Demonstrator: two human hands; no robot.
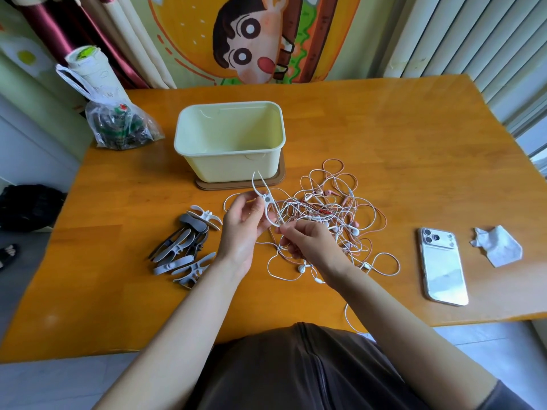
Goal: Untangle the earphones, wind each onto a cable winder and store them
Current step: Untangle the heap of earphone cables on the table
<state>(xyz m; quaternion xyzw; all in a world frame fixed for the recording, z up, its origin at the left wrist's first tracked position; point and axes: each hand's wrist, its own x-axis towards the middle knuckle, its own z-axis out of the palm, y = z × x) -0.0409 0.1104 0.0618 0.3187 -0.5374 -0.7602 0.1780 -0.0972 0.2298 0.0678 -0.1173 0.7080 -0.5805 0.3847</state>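
Hands meet above one orange wooden table [384,128]. The left hand [242,229] grips one white cable winder [267,202] at its middle, and the right hand [307,244] pinches a strand at the winder's lower tip. The strand comes from one tangle of white and pink earphones [334,214], lying just right of the grip. Left of it sits a heap of grey and white winders [189,247], too overlapped to count. Beyond stands one cream box [177,137] on a brown lid [207,186]. One phone [442,267] and one crumpled tissue [497,245] lie far right, one plastic bag [121,125] far left. A cartoon hanging [251,39] covers the wall behind.

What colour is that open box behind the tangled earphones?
Pale creamy yellow; the storage box shows best in the head view.
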